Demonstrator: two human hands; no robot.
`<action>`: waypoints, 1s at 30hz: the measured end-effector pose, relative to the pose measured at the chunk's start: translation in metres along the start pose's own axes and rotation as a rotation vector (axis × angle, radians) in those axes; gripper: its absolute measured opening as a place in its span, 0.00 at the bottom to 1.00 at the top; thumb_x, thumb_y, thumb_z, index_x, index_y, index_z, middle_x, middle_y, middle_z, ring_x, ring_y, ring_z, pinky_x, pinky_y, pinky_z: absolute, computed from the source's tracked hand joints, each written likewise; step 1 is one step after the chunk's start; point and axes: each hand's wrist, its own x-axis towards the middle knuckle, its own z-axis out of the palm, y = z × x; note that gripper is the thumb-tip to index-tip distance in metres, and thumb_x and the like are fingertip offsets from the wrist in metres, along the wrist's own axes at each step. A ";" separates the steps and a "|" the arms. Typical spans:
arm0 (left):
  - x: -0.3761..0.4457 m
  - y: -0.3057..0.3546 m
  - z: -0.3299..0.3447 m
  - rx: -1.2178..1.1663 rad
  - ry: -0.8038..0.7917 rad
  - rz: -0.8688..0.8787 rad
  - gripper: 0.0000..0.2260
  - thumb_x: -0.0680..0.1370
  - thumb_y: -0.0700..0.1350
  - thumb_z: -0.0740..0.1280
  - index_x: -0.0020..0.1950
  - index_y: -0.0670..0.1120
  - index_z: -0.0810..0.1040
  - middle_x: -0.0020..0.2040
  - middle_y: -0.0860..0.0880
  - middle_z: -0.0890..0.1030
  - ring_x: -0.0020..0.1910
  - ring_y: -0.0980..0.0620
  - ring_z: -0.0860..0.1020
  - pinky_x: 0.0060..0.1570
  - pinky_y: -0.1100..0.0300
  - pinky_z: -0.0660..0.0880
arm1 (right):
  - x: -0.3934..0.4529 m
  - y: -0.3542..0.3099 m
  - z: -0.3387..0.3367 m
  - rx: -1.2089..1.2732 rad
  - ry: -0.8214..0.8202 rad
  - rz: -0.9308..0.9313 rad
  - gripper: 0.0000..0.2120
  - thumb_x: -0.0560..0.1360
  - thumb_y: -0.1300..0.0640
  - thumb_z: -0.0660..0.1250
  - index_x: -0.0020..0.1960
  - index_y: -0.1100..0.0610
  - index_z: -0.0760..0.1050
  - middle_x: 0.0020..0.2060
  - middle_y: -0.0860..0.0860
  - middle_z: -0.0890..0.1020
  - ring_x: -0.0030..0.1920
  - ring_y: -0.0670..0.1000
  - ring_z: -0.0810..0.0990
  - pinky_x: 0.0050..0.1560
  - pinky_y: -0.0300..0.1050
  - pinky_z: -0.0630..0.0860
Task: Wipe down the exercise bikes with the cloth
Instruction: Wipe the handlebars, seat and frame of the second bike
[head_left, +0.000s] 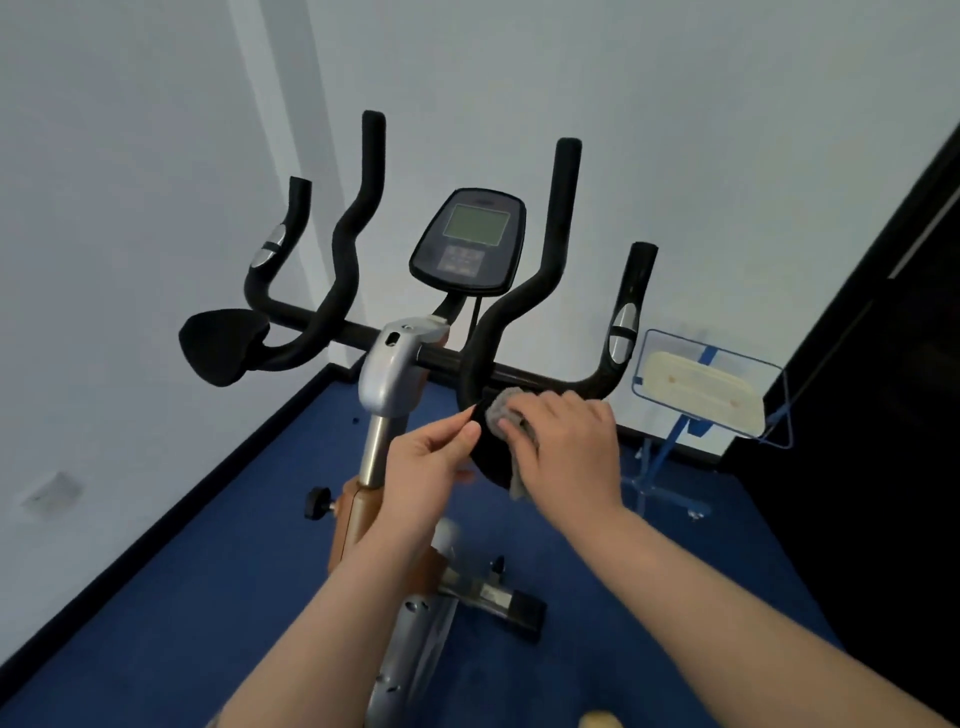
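Head view: the right hand (566, 441) is pressing a gray cloth (506, 415) onto the bike's (395, 374) right elbow pad (488, 457), fingers curled around it. The left hand (426, 462) is pinching the pad's edge. Judging by this, the handlebars (524, 306), screen (470, 241) and frame are probably still waiting.

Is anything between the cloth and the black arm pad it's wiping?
Nothing visible. The right hand presses the grey cloth straight onto the right arm pad, while the left hand pinches the pad's near edge, beside the cloth.
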 end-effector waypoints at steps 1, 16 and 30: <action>-0.001 0.000 0.001 -0.008 0.000 0.000 0.12 0.80 0.38 0.66 0.62 0.43 0.81 0.52 0.43 0.85 0.46 0.51 0.83 0.38 0.63 0.79 | -0.012 -0.005 0.004 -0.018 0.008 -0.016 0.04 0.74 0.53 0.69 0.48 0.52 0.79 0.38 0.47 0.80 0.40 0.52 0.76 0.45 0.47 0.64; -0.006 -0.008 0.010 0.019 0.106 0.074 0.12 0.81 0.40 0.65 0.63 0.45 0.81 0.52 0.46 0.85 0.49 0.51 0.83 0.39 0.65 0.78 | 0.003 0.013 -0.018 0.225 -0.120 -0.017 0.05 0.77 0.51 0.67 0.50 0.51 0.75 0.42 0.45 0.79 0.45 0.49 0.74 0.47 0.45 0.63; -0.012 -0.034 0.044 0.041 0.457 0.237 0.05 0.80 0.42 0.66 0.48 0.48 0.81 0.41 0.51 0.84 0.43 0.55 0.82 0.41 0.66 0.77 | 0.052 0.030 0.010 0.264 -0.492 0.073 0.09 0.83 0.47 0.51 0.57 0.50 0.65 0.47 0.50 0.71 0.43 0.52 0.72 0.40 0.49 0.68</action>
